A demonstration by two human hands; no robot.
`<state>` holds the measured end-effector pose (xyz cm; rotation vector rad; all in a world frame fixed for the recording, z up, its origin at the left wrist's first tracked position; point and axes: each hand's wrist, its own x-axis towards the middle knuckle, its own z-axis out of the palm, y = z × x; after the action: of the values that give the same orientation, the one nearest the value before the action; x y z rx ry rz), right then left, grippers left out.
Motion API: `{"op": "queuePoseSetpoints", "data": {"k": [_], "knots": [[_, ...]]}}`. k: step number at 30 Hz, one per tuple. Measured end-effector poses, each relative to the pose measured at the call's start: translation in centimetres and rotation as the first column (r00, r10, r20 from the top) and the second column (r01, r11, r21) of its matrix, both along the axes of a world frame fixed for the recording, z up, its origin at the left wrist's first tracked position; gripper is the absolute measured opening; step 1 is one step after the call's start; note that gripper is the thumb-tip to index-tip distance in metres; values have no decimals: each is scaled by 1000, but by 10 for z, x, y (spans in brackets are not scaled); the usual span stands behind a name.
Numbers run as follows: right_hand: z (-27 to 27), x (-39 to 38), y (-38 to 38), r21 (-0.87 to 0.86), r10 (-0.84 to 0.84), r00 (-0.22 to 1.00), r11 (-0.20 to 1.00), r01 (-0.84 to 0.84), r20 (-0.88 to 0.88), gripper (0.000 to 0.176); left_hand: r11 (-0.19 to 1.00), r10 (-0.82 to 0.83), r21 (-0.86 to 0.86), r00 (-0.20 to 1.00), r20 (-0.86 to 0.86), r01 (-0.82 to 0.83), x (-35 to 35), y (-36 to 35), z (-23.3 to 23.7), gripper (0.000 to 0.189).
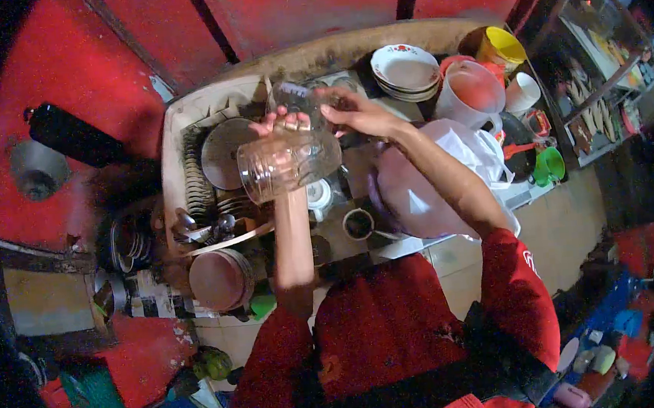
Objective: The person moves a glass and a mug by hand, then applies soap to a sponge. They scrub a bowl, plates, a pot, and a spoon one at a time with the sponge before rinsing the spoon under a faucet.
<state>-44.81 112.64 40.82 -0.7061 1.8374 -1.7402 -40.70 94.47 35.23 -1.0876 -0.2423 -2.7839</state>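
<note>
A clear ribbed jar lies tilted on its side above the counter, held in my left hand. Its palm shows through the clear wall, and the fingers curl past the jar's far side. My right hand reaches in from the right, thumb and fingers closed at the end of a second clear container just behind the jar. How far its fingers wrap round that container is partly hidden. Below the jar stands a white lidded cup, and a dark-filled cup sits to its right.
A dish rack on the left holds plates and spoons. Stacked plates, a translucent bucket and a yellow cup stand at the back right. A pale plastic bag lies under my right forearm. Pink plates are stacked front left.
</note>
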Motion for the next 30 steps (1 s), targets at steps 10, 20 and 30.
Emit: {"op": "queuePoseSetpoints", "data": {"k": [10,20,30], "knots": [[34,-51,81,13,-428,606,811,585,-671,48,976,-5,-208,959,283,66,12,32,6,59],[-40,-107,74,667,602,308,574,474,-737,60,986,-157,-5,948,276,165,41,-2,1,46],[-64,-102,61,840,616,584,478,257,-529,53,985,-167,1,948,272,173,15,2,-11,44]]}}
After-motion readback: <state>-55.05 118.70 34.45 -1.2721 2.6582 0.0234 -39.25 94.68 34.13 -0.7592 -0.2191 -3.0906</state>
